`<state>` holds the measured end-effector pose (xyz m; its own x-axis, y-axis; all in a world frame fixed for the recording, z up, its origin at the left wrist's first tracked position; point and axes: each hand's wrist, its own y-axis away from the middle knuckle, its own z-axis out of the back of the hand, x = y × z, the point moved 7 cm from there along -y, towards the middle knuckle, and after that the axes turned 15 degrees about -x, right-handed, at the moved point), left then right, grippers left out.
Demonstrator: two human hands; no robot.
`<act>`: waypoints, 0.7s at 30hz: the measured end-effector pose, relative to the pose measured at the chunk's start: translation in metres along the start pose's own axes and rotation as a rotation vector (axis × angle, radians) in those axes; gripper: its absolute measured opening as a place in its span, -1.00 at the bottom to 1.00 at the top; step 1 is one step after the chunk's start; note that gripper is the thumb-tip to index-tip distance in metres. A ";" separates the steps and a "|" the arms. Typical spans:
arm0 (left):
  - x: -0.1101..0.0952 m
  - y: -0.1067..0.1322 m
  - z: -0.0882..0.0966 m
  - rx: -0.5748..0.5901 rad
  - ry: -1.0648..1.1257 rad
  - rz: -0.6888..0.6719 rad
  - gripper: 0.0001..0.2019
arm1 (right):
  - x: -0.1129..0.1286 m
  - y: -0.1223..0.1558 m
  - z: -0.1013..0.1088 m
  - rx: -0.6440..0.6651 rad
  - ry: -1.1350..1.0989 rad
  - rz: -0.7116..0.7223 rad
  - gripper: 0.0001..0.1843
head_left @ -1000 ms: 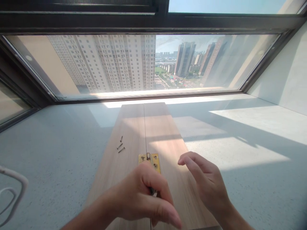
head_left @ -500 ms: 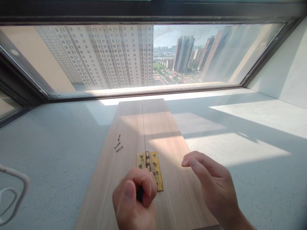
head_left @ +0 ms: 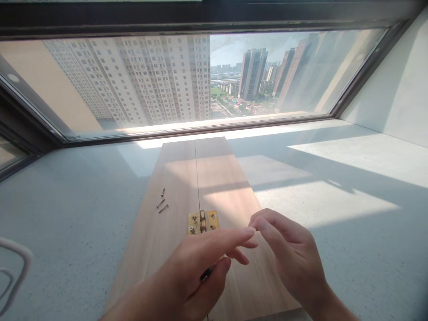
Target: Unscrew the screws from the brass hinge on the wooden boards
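Observation:
A brass-coloured hinge [head_left: 203,221] lies over the seam between two pale wooden boards [head_left: 182,178]. Its lower part is hidden by my left hand. One screw head [head_left: 191,228] shows at its left leaf. My left hand [head_left: 200,263] is over the hinge, fingers stretched towards the right. A black thing [head_left: 206,273], of which only a short end shows, is held between thumb and palm. To the right, my right hand [head_left: 290,249] is closed in a pinch above the right board, near the left fingertips. What it holds, if anything, is hidden. Three loose screws [head_left: 163,208] rest on the left board.
The boards lie on a pale speckled sill [head_left: 83,214] below a large window with a dark frame [head_left: 200,131]. A white curved object [head_left: 23,258] is at the left edge. Sunlight and shadow fall across the surface on the right.
My left hand has turned from a fist to stretched fingers and moved right, covering more of the hinge. The right hand stays pinched in nearly the same place. The view has shifted slightly.

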<state>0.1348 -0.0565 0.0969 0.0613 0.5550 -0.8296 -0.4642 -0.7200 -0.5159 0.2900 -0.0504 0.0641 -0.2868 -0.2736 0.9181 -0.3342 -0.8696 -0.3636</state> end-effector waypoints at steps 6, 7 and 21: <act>0.005 -0.001 -0.002 -0.051 0.037 -0.042 -0.55 | 0.002 0.001 0.001 0.000 0.015 0.031 -0.75; 0.009 0.003 0.000 -0.085 0.047 -0.006 -0.60 | 0.002 0.001 0.001 -0.009 0.019 0.039 -0.75; 0.001 -0.012 0.002 0.012 0.319 0.225 -0.75 | -0.001 -0.001 -0.001 -0.023 0.044 0.028 -0.73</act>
<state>0.1387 -0.0464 0.1026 0.2275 0.2246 -0.9475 -0.5079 -0.8029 -0.3123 0.2896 -0.0485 0.0630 -0.3355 -0.2788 0.8999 -0.3458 -0.8521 -0.3929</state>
